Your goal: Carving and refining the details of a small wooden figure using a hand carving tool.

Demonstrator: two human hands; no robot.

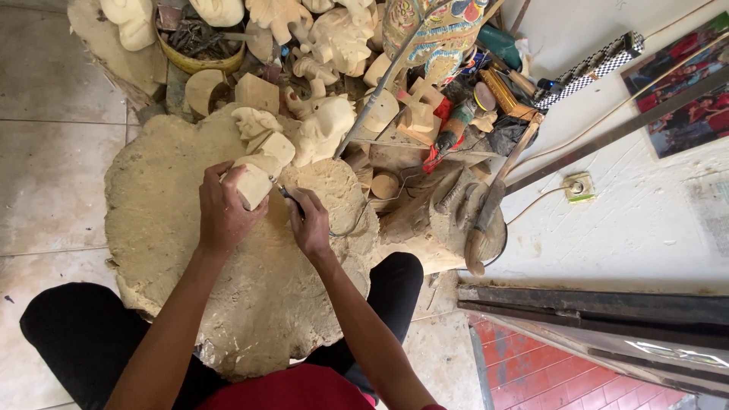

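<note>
My left hand (pixel 222 214) grips a pale, roughly carved wooden block (pixel 258 173) and holds it over a large sawdust-covered slab (pixel 167 228) that rests across my lap. My right hand (pixel 311 224) sits just right of the block and holds a thin dark-handled tool (pixel 288 198) whose tip touches the block's lower right side. A thin cord runs from the tool off to the right.
Several unfinished pale wood carvings (pixel 323 125) crowd the far side. A yellow bowl of scraps (pixel 199 45) stands at the back left. A painted carved figure (pixel 440 26), hand tools and a stump (pixel 440 220) lie to the right, by the white wall with a socket (pixel 577 187).
</note>
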